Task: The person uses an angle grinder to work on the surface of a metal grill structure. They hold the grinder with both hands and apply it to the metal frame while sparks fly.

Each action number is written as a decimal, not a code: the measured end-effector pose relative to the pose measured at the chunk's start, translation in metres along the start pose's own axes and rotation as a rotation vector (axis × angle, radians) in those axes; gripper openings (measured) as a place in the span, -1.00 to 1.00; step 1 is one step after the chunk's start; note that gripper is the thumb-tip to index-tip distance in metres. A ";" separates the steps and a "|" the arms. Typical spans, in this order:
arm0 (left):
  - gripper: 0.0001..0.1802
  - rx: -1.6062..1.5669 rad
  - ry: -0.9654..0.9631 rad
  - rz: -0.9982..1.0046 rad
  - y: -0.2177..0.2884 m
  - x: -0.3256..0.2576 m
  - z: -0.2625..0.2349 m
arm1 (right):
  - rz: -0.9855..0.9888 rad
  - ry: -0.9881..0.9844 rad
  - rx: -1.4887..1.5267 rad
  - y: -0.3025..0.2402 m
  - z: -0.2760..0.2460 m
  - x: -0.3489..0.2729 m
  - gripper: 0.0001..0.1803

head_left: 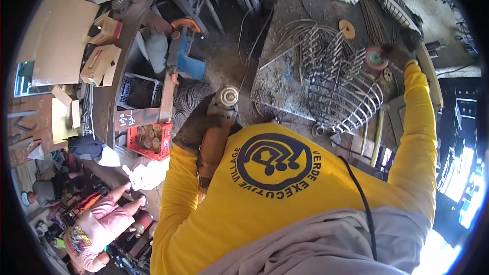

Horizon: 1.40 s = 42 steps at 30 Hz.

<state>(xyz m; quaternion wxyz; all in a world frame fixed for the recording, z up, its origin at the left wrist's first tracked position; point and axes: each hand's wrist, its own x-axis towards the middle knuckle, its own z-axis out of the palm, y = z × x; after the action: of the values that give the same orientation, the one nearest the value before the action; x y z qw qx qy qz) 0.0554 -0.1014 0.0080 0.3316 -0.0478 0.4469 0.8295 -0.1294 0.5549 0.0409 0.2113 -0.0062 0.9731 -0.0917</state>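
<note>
My left hand (189, 131), in a dark glove, is closed around the orange-brown body of an angle grinder (214, 145). The grinder is upright against my chest, and its bare round spindle end faces up with no disc on it. Stretched out to the far right, my gloved right hand (398, 54) has its fingers at the edge of a pink and green grinding disc (375, 58); the fingertips are partly hidden. A tan disc (347, 29) lies nearby on the metal worktable (285, 84). Beside it is a rack of curved metal bars (351, 104) with short rods.
Long rods (374, 20) and a wire basket (400, 10) occupy the table's far right. A blue cut-off machine (186, 58) stands to the left, near a red crate (150, 141) and cardboard boxes (102, 63). Another person (97, 229) is at lower left.
</note>
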 end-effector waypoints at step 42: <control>-0.21 0.261 -0.377 -0.111 0.040 0.066 -0.133 | 0.037 0.283 0.980 -0.476 0.172 -0.128 -0.74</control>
<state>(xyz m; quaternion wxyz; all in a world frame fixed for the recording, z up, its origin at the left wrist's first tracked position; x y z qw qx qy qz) -0.0485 -0.1855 -0.0676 0.4579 0.1269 0.4772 0.7392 0.0453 0.0629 0.0259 0.0572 0.1234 0.8349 -0.5334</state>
